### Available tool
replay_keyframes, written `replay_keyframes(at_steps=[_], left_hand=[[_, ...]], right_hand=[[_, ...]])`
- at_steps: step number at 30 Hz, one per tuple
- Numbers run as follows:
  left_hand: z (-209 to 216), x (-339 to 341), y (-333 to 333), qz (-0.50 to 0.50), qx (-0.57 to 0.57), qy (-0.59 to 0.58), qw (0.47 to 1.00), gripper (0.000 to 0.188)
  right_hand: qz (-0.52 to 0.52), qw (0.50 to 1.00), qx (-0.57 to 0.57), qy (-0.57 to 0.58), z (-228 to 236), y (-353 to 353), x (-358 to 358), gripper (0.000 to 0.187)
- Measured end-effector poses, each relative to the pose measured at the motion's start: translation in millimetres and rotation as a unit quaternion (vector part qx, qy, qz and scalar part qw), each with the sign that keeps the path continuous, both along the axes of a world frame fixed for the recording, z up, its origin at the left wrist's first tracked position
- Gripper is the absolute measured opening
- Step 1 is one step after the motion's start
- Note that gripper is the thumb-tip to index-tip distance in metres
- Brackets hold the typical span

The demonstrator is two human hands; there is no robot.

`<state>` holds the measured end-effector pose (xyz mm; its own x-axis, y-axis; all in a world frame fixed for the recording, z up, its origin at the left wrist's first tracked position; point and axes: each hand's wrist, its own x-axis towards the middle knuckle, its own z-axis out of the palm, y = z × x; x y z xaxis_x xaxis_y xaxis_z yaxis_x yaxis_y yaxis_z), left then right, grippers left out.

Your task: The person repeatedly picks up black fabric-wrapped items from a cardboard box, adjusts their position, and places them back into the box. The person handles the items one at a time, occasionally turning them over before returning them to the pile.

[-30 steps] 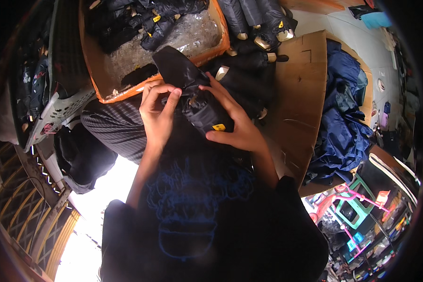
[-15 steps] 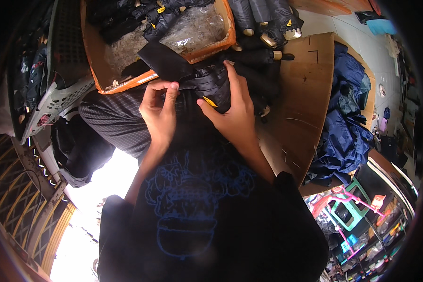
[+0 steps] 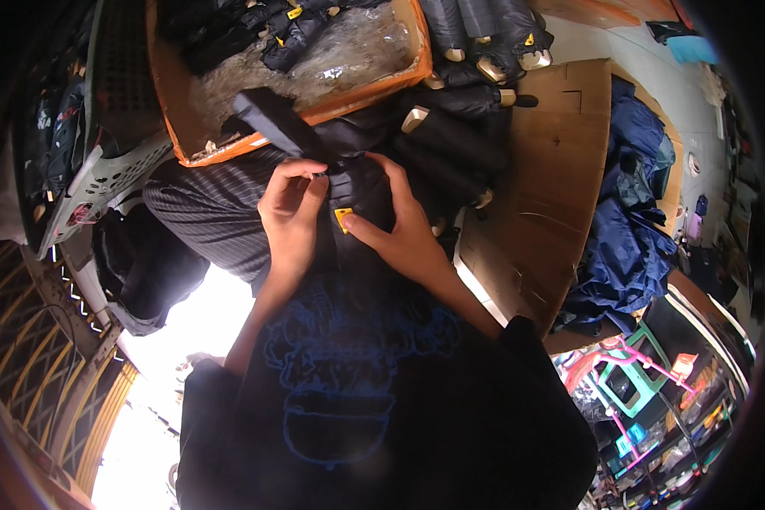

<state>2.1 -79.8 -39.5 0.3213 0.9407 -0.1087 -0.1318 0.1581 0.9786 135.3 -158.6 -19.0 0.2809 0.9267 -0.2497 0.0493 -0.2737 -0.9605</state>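
Note:
A black folding umbrella (image 3: 365,189), its fabric gathered in pleats, is in front of my chest with a yellow tag (image 3: 343,220) on its side. My right hand (image 3: 404,234) is wrapped round its right side, thumb beside the tag. My left hand (image 3: 291,208) pinches a narrow dark strap (image 3: 321,175) at its left edge between thumb and forefinger. A flat black piece (image 3: 274,123) sticks out from the far end toward the upper left; I cannot tell whether it is a loose cover or fabric.
An orange-edged cardboard box (image 3: 314,111) with clear plastic and black umbrellas stands ahead. More rolled black umbrellas (image 3: 459,140) lie at its right. A brown cardboard sheet (image 3: 544,195) stands to my right, dark blue fabric (image 3: 625,246) behind it. A grey plastic crate (image 3: 102,191) leans at the left.
The umbrella has come nearer my chest and turned, so the yellow tag sits further left and lower. My right hand moved left and down with it; my left hand still pinches at its edge.

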Motion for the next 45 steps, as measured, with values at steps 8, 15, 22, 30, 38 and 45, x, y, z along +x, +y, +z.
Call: replay_keyframes(at_steps=[8, 15, 22, 30, 38, 45], left_hand=[[-7, -11, -4, 0.009, 0.19, 0.087, 0.978, 0.018], [14, -12, -14, 0.033, 0.052, 0.026, 0.998, 0.022], [17, -17, -20, 0.008, 0.011, 0.033, 0.999, 0.014], [25, -22, -11, -0.055, -0.074, -0.008, 0.996, 0.013], [32, -21, -7, -0.068, -0.035, -0.005, 0.997, 0.012], [53, -32, 15, -0.132, 0.251, 0.287, 0.915, 0.022]], right_hand=[[-0.039, 0.995, -0.036, 0.082, 5, -7, -13, 0.078], [-0.008, 1.0, -0.025, -0.016, 14, -10, -17, 0.077], [0.031, 0.995, -0.021, 0.093, 12, -13, 8, 0.049], [-0.007, 0.984, -0.003, 0.176, 12, -8, 18, 0.032], [0.002, 0.952, -0.077, 0.295, 24, -8, 16, 0.044], [0.0, 0.99, 0.004, 0.138, 11, -9, 11, 0.05]])
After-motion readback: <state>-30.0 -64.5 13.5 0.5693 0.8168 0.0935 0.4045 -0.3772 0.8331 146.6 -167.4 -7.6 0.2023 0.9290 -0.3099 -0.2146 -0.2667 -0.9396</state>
